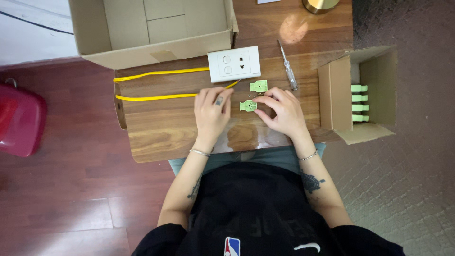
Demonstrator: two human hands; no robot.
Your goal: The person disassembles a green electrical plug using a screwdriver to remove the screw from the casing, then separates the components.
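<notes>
Right hand pinches green part at tabletop centre; left hand flat, released, just left of it. Second green part, screwdriver, switch plate behind. Yellow cable runs left. Bare wood toward front edge.

One head-worn camera looks almost straight down from above the person, whose torso fills the near bottom edge. It faces the wooden table from moderate height, close enough to show small parts. The far edge takes in a large open cardboard box; the right side reaches a small open box; the left shows dark floorboards. No second view overlaps it.
</notes>
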